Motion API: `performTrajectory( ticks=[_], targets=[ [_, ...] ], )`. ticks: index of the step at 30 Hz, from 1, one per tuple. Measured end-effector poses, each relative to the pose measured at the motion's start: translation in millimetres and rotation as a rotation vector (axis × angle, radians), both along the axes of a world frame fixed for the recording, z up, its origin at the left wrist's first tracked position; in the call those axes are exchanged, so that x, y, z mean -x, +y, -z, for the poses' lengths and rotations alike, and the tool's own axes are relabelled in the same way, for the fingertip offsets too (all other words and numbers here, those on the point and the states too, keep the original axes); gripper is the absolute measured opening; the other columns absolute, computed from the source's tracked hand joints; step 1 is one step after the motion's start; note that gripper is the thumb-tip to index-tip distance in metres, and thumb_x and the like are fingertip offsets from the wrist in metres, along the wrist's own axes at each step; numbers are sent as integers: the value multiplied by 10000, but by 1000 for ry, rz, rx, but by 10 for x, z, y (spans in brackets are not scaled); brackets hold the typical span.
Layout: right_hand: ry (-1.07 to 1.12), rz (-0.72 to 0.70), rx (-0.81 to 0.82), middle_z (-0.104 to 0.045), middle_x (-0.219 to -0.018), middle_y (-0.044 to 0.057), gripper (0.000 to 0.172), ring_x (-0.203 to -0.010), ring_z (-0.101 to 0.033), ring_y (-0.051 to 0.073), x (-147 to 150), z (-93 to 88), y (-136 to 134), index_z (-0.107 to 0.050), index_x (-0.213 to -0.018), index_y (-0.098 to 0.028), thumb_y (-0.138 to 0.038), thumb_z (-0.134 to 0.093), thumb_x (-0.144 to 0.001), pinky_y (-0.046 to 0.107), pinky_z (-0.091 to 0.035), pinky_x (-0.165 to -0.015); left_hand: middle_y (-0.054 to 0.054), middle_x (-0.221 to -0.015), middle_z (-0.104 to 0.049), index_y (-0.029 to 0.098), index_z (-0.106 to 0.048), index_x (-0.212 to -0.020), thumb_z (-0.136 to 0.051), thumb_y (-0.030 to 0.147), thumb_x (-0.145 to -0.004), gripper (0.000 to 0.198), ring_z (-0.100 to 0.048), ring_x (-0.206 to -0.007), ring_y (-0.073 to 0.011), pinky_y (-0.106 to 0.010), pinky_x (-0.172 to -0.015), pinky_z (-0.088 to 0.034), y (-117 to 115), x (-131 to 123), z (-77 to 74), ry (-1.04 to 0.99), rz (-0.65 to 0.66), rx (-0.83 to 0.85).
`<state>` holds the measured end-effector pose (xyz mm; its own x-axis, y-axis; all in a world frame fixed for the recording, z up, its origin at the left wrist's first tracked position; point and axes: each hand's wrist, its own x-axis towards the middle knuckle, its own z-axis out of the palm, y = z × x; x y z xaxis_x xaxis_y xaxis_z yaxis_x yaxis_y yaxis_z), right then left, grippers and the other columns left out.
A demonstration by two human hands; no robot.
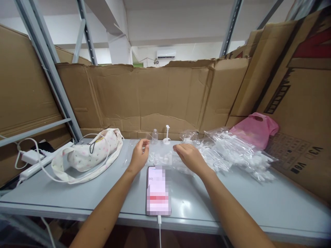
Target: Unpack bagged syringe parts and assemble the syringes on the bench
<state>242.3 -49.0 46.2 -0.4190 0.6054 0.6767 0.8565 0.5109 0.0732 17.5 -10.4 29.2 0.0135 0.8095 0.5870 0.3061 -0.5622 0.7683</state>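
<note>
My left hand [140,154] hovers left of a group of small white plastic parts [160,159], thumb and fingers apart and nothing visible between them. On the other side, my right hand [190,155] reaches inward with its fingers stretched out to the left. Its thumb is hidden, and I see nothing in its grasp. Behind the small parts stand a clear bottle [154,136] and an upright white plastic piece [167,135] with a thin stem and wider base. Clear plastic bags [232,151] of white parts lie beyond my right hand.
A phone [158,191] lies between my forearms, its white cable [159,229] hanging over the front edge. To the left are a floral cloth bag [90,156] and a power strip [46,162]. A pink plastic bag [256,131] sits right, and cardboard [155,96] walls the grey shelf [108,196].
</note>
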Motion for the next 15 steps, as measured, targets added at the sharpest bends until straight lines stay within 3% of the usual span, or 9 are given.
performTrajectory(
  ticks=[5,9,11,15],
  targets=[
    [-41,-3,-120,-632,-775,43,251,-684,-494,156,5,5,6,-586,-863,-195,-111,-351,-894,262,-315,-654,-40,-895,-626,200,-591,-905,-488,178,-737,198,-576,-830,-170,-335,-815,-457,58,94,-12,106,62,142],
    [-35,62,-99,-628,-756,32,232,-701,-505,154,3,22,10,-580,-860,-203,-97,-375,-882,263,-294,-652,-37,-881,-640,178,-556,-701,-456,107,-695,123,-585,-932,-176,-344,-888,-434,-72,80,-110,24,355,172],
    [-17,93,-58,-623,-733,17,228,-687,-509,150,5,34,13,-572,-846,-207,-80,-384,-869,263,-280,-635,-51,-901,-650,164,-537,-684,-462,137,-726,90,-595,-944,-188,-358,-853,-464,-131,71,-153,-57,504,269],
    [59,105,-23,-610,-698,3,211,-646,-510,143,13,48,20,-564,-833,-207,-93,-390,-870,263,-263,-601,-94,-1017,-645,132,-591,-762,-570,243,-767,112,-587,-1010,-219,-381,-878,-469,-156,88,-168,-83,673,457]
  ],
)
